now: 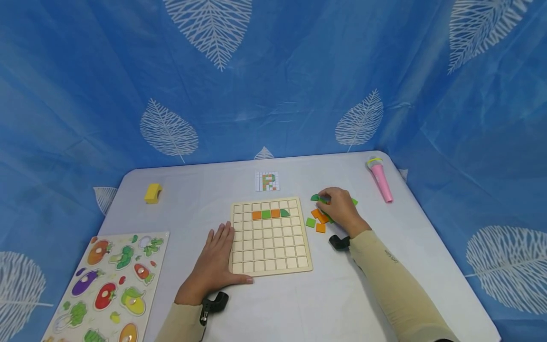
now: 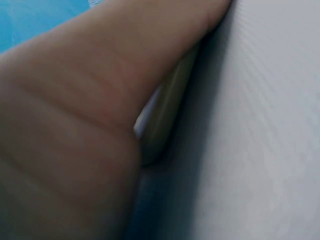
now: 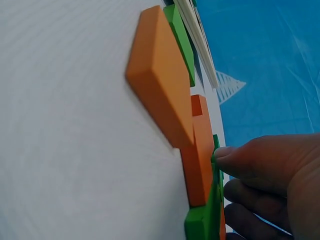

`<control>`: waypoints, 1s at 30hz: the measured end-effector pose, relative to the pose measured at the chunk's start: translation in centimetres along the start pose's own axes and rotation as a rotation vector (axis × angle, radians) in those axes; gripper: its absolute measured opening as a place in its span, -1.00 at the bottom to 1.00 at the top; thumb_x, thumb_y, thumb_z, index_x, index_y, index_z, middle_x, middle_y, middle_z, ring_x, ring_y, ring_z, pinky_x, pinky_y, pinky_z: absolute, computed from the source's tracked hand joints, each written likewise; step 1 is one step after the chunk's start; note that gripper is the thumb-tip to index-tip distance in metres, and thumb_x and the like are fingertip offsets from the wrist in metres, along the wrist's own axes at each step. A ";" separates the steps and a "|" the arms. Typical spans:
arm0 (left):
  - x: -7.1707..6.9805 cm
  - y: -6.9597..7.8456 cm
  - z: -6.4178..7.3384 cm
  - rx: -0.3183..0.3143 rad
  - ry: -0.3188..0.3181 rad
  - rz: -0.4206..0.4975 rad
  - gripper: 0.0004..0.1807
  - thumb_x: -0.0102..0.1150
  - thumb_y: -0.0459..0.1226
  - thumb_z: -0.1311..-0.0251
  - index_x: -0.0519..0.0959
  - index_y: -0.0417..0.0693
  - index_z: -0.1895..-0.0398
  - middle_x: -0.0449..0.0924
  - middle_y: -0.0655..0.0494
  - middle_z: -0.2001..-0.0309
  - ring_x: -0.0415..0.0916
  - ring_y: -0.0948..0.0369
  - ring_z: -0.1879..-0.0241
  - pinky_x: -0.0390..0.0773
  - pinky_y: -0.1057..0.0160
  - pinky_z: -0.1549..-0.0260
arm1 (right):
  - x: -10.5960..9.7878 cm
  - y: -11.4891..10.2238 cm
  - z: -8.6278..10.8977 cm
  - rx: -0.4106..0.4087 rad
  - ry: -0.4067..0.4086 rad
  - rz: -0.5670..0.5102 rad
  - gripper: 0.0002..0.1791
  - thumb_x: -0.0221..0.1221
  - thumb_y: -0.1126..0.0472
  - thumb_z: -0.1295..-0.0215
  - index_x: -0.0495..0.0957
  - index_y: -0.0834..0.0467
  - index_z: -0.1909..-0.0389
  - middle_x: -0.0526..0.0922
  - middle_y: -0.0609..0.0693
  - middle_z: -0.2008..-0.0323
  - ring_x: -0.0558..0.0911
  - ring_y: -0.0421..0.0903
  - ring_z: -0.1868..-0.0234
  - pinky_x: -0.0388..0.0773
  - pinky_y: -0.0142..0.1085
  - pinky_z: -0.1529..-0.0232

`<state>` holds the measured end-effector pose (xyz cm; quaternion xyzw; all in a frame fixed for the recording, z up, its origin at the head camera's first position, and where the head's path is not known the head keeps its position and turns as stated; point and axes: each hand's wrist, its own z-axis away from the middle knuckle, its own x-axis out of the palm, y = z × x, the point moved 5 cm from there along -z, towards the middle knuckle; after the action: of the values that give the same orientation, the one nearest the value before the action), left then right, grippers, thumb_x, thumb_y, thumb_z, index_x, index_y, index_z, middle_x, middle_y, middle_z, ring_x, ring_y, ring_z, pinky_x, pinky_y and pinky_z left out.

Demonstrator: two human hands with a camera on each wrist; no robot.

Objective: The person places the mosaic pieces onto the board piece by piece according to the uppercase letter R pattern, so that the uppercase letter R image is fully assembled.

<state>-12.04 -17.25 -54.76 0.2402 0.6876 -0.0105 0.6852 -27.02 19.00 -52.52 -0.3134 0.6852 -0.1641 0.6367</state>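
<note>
My left hand (image 1: 215, 266) lies flat with fingers spread, fingertips at the left edge of the wooden grid board (image 1: 269, 271) and thumb along its near left corner. In the left wrist view the palm (image 2: 70, 130) covers most of the board's edge (image 2: 172, 100). On an upper row sit orange and green square tiles (image 1: 266, 214), ending in a dark green quarter-round tile (image 1: 284, 213). Over the loose tiles right of the board, my right hand (image 1: 339, 209) pinches a green tile (image 3: 216, 172), partly hidden by its thumb. An orange tile (image 3: 167, 80) lies nearby.
Beyond the board lies a pattern card (image 1: 268, 181) with a coloured R. A yellow arch block (image 1: 153, 194) stands back left and a pink toy microphone (image 1: 380, 180) lies back right. A vegetable puzzle board (image 1: 113, 275) occupies the near left, and blue curtains (image 1: 273, 95) enclose the table.
</note>
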 end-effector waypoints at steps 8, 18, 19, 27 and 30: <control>0.1 0.0 0.0 -0.004 -0.002 0.004 0.73 0.25 0.72 0.39 -0.01 -0.34 -0.67 -0.13 -0.21 -0.68 -0.26 -0.10 -0.65 -0.23 -0.16 -0.55 | 0.0 0.3 0.0 0.010 -0.013 0.004 -0.67 0.48 0.25 -0.30 0.72 0.31 -0.02 0.71 0.18 0.03 0.63 0.11 0.04 0.58 0.06 -0.17; 0.1 0.0 0.0 -0.002 0.001 0.001 0.73 0.25 0.72 0.39 0.00 -0.35 -0.67 -0.11 -0.23 -0.67 -0.23 -0.11 -0.64 -0.21 -0.18 -0.54 | 0.1 0.3 0.0 0.018 -0.032 0.010 -0.68 0.47 0.26 -0.31 0.72 0.31 -0.02 0.71 0.17 0.04 0.64 0.10 0.04 0.60 0.04 -0.16; 0.2 0.0 0.0 0.000 0.001 0.002 0.73 0.25 0.72 0.39 0.00 -0.35 -0.67 -0.12 -0.22 -0.67 -0.24 -0.11 -0.64 -0.21 -0.18 -0.55 | 0.1 0.3 0.1 0.016 -0.031 0.010 -0.68 0.46 0.27 -0.31 0.72 0.31 -0.02 0.71 0.17 0.04 0.64 0.10 0.04 0.60 0.04 -0.16; 0.2 0.1 0.0 -0.001 -0.003 -0.006 0.73 0.22 0.73 0.38 -0.02 -0.35 -0.67 -0.13 -0.22 -0.67 -0.26 -0.10 -0.65 -0.22 -0.17 -0.55 | 0.1 0.3 0.2 0.016 -0.027 0.014 -0.67 0.47 0.27 -0.30 0.72 0.32 -0.03 0.71 0.18 0.03 0.63 0.11 0.04 0.61 0.03 -0.16; 0.2 0.1 0.1 -0.003 -0.005 -0.007 0.74 0.22 0.73 0.38 -0.02 -0.35 -0.67 -0.13 -0.22 -0.67 -0.26 -0.10 -0.65 -0.22 -0.17 -0.55 | 0.1 0.3 0.2 0.010 -0.025 0.012 -0.68 0.47 0.29 -0.30 0.72 0.32 -0.02 0.71 0.18 0.04 0.64 0.10 0.05 0.62 0.03 -0.15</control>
<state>-11.91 -17.10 -54.94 0.2367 0.6868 -0.0122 0.6872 -26.89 19.20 -52.87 -0.3079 0.6784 -0.1598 0.6476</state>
